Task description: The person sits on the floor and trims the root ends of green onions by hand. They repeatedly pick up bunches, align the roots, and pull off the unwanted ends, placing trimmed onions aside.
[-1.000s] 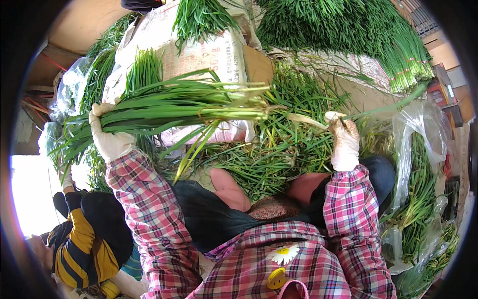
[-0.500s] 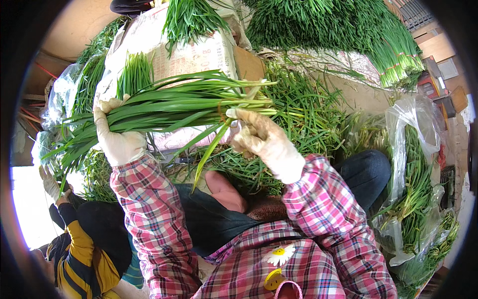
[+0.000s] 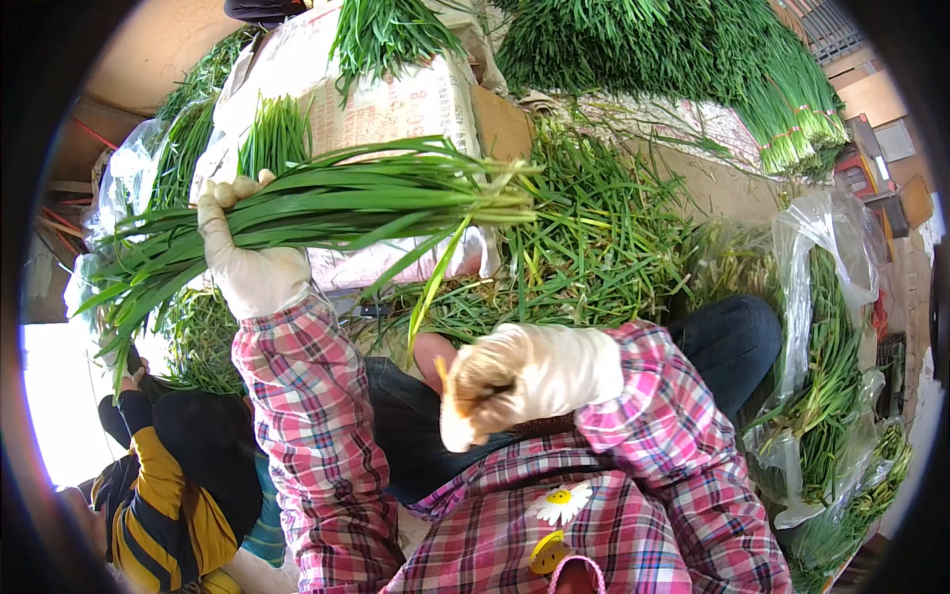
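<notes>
Before white woven sack (image 3: pixel 421 109), gripped by leafy part in gloved left hand (image 3: pixel 240 267): bunch of garlic chives (image 3: pixel 356 203), long axis crosswise, stalk ends (image 3: pixel 503 203) rightward. On near side of stalk ends, apart from bunch yet nearer those than left hand: gloved right hand (image 3: pixel 524 378) with curled, blurred fingers; cannot tell whether holding anything.

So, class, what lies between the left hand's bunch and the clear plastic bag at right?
In the head view, right of the bunch: a heap of loose green leaves, then paler stalks near the bag.
</notes>
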